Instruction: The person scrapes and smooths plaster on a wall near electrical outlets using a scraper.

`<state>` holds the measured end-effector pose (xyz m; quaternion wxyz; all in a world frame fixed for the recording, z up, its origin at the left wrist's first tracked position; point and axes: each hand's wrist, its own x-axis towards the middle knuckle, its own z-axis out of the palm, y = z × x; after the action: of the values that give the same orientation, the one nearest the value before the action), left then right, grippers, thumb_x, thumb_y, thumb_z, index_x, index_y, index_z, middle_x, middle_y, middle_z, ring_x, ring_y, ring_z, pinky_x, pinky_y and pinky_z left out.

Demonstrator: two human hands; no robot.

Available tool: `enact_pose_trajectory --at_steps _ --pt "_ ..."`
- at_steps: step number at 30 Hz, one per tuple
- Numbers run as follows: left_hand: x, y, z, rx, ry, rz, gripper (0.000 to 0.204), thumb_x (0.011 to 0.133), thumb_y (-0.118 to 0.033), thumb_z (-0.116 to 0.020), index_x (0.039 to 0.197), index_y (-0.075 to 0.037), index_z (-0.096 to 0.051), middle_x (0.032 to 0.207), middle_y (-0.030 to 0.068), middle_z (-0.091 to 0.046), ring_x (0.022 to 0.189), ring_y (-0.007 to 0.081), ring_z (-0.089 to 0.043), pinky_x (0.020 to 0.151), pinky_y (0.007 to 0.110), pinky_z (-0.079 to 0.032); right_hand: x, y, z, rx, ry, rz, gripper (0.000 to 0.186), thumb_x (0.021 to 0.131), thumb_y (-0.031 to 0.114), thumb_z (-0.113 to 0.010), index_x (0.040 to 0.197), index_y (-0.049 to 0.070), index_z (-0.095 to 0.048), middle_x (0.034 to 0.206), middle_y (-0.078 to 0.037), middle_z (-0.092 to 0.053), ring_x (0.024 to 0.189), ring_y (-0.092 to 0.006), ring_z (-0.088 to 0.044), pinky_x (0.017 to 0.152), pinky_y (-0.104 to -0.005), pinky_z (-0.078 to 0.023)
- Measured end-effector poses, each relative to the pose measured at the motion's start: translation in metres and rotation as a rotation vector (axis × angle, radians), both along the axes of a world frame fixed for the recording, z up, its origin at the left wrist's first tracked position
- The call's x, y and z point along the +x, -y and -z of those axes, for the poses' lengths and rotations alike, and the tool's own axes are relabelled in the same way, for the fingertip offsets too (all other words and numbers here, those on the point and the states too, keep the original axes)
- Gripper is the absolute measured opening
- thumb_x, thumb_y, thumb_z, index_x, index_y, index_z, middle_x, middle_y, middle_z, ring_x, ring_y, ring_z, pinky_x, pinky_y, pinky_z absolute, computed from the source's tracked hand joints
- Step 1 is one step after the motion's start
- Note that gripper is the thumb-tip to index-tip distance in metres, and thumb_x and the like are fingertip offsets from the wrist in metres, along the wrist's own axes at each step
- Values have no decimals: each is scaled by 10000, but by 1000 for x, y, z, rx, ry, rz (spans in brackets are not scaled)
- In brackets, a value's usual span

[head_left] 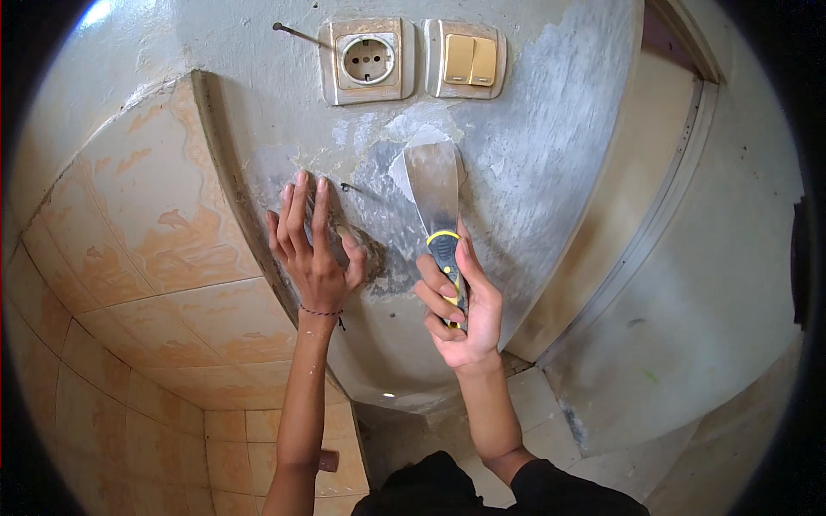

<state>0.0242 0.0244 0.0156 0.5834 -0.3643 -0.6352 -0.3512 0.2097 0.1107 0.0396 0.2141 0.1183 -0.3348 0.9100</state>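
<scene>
A putty knife (435, 185) with a wide metal blade and a black and yellow handle is gripped in my right hand (469, 301). Its blade points up and lies against or close to the grey wall (551, 138), over a pale patch of peeling paint (428, 136). To the left, my left hand (314, 236) rests on the wall with its fingers spread, holding nothing. A braided string bracelet (320, 311) circles that wrist. Beside its fingertips a small nail (346, 187) sticks out of the wall. Bare, scraped areas surround both hands.
Above the hands are a power socket (368, 60) and a double switch (469, 60); a long nail (292, 33) juts out beside the socket. Orange patterned tiles (172, 232) end in a raised edge at left. A door frame (641, 215) stands at right.
</scene>
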Motion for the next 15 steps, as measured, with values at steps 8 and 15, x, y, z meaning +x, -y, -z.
enact_pose_trajectory --at_steps 8,15 --pt "-1 -1 0 4 7 -4 643 859 -215 -502 1486 -77 -486 1535 159 -448 1433 340 -395 1188 521 -227 -3 -6 10 -158 -97 -109 352 1116 327 -339 1451 344 -446 776 8 -338 485 -34 -265 311 -148 -168" --pt "0 1 1 -4 9 -12 652 859 -213 -505 1497 -84 -473 1538 160 -445 1434 339 -393 1185 521 -231 -3 -5 8 -127 -56 -89 435 1099 348 -393 1531 396 -358 741 36 -326 491 -24 -247 335 -148 -144"
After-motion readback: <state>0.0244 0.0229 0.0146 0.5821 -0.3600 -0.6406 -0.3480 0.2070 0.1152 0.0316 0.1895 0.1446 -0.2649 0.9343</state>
